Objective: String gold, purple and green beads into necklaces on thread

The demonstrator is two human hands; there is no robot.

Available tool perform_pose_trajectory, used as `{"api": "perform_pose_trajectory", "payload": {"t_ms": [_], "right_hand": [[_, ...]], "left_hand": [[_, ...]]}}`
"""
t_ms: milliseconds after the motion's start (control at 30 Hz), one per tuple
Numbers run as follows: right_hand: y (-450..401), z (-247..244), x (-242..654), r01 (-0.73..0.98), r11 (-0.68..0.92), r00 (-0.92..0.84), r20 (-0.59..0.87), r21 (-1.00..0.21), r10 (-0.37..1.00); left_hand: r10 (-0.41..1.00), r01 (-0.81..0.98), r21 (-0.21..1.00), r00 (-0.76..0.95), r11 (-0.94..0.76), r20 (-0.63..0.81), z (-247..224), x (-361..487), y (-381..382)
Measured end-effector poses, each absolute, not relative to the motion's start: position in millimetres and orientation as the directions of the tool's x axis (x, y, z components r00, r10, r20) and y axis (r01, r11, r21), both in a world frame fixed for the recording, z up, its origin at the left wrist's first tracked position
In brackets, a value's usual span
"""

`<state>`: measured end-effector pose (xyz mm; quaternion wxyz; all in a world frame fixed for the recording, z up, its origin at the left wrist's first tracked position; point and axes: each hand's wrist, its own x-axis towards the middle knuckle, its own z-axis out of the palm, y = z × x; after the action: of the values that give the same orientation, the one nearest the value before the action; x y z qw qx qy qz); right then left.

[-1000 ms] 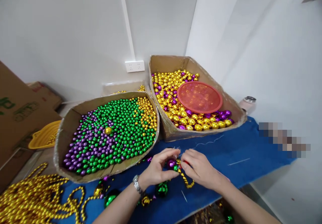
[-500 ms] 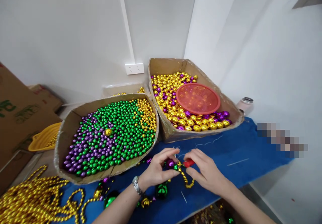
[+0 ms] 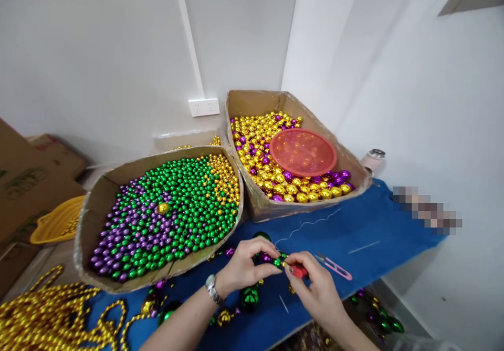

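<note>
My left hand (image 3: 247, 261) wears a metal watch (image 3: 213, 289) and pinches a strand of small green, purple and gold beads (image 3: 277, 262) between thumb and fingers. My right hand (image 3: 313, 282) is closed around a small red object (image 3: 298, 271) of unclear kind, its fingertips touching the right end of the strand. Thin pale thread (image 3: 311, 224) runs from the fingers across the blue cloth. A large green ball (image 3: 249, 298) lies below my left hand. Pink-handled snips (image 3: 335, 268) rest just right of my right hand.
A carton of small green, purple and gold beads (image 3: 177, 209) stands left. Behind, another carton (image 3: 263, 212) holds gold and purple balls and a red plastic basket (image 3: 303, 152). Gold bead chains (image 3: 51, 314) pile at front left. A bottle (image 3: 374, 162) stands at back right.
My hands have come closer together at the strand. The hanging gold chain is now mostly hidden by my right hand, and the pink snips have come into view. The camera has shifted slightly.
</note>
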<state>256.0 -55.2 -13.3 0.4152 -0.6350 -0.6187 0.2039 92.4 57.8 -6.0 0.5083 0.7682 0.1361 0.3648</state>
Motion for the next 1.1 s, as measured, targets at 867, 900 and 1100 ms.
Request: {"api": "perform_pose_trajectory", "payload": {"t_ms": [867, 900, 1100], "right_hand": [[-55.0, 8.8, 254.7, 0.653, 0.036, 0.129, 0.157, -0.756, 0.979], [-56.0, 9.9, 256.0, 0.642, 0.033, 0.123, 0.145, -0.766, 0.982], [-70.8, -19.1, 289.1, 0.683, -0.032, 0.199, 0.144, -0.729, 0.969]], "left_hand": [[0.378, -0.061, 0.717, 0.817, -0.695, 0.436, 2.4, 94.2, 60.3], [0.37, -0.064, 0.709, 0.817, -0.703, 0.441, 3.5, 94.1, 60.0], [0.393, -0.063, 0.675, 0.772, -0.735, 0.5, 11.2, 91.9, 58.8]]}}
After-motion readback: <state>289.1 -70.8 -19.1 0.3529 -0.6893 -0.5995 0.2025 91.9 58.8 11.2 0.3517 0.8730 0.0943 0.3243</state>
